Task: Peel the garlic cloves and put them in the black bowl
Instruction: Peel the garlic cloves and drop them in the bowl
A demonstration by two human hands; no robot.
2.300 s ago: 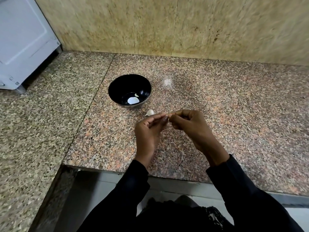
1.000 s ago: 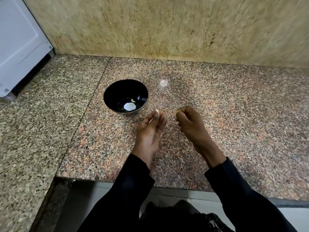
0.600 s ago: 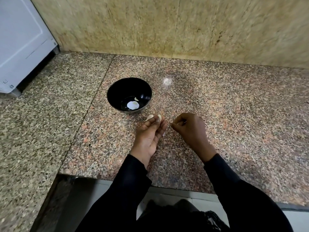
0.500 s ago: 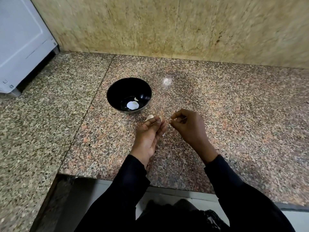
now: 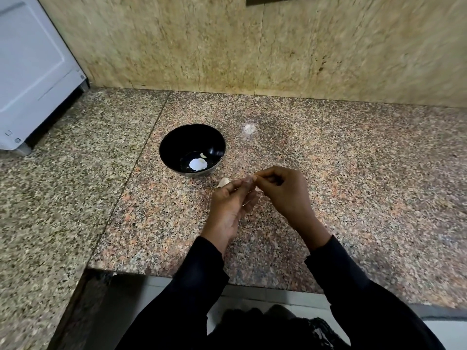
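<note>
Speckled granite, pink and grey with a polished sheen, forms the countertop point(image 5: 341, 178) under both hands. Left hand point(image 5: 231, 205) and right hand point(image 5: 283, 192) meet at their fingertips, each with fingers curled into a narrow pinch on something small between them; that thing is blurred and mostly hidden, so whether it is a clove or only papery skin cannot be told. Just left of the pinch, touching the back of the left fingers in this view, a pale, rounded garlic clove point(image 5: 223, 182) lies on the stone. Beyond and left of the pinch, near it but apart, stands the black bowl point(image 5: 177, 145), glossy, round and deep-sided. On its floor rest a flat white oval piece point(image 5: 198, 164) and a smaller curved sliver point(image 5: 203, 155), both smooth and pale. Further beyond the grip a faint whitish smudge point(image 5: 249, 128) marks the granite. Matte black sleeves point(image 5: 358, 286) cover both forearms. Behind the counter rises a mottled tan stone wall point(image 5: 252, 46), and far to the left of the hands sits a smooth white appliance point(image 5: 30, 66) with a panelled face.
</note>
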